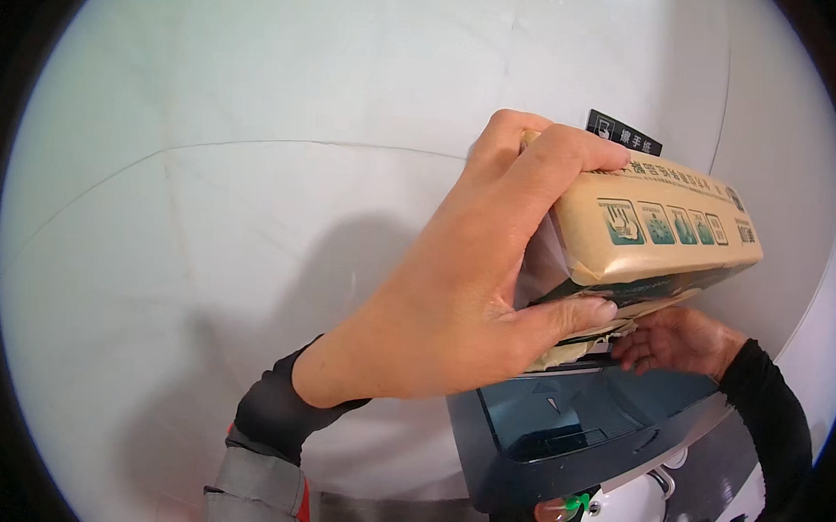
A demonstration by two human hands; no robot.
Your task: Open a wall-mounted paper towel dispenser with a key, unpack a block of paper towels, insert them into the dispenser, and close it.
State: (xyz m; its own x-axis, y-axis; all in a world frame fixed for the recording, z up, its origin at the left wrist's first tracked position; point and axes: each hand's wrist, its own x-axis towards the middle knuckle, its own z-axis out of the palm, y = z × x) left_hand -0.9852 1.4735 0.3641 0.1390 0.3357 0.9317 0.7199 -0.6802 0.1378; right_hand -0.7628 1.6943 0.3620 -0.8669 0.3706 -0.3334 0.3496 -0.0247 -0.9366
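My left hand (pixel 472 283) grips one end of a yellow plastic-wrapped pack of paper towels (pixel 657 228), fingers over the top and thumb along the lower side. The pack bears printing and small green pictures. Its torn wrapper (pixel 560 356) hangs along the underside, just above a dark blue wall-mounted paper towel dispenser (pixel 521 465). My right hand (pixel 684 339) is under the pack at the torn edge, palm partly turned up and fingers bent. Some of its fingertips are hidden, so its hold on the wrapper cannot be made out.
A pale tiled wall (pixel 252 255) stands behind the dispenser. A black sign with writing (pixel 623 132) is fixed above. Below are a white washbasin (pixel 623 517) with a tap (pixel 664 482), a bottle with a green top (pixel 554 512) and a dark counter (pixel 704 471).
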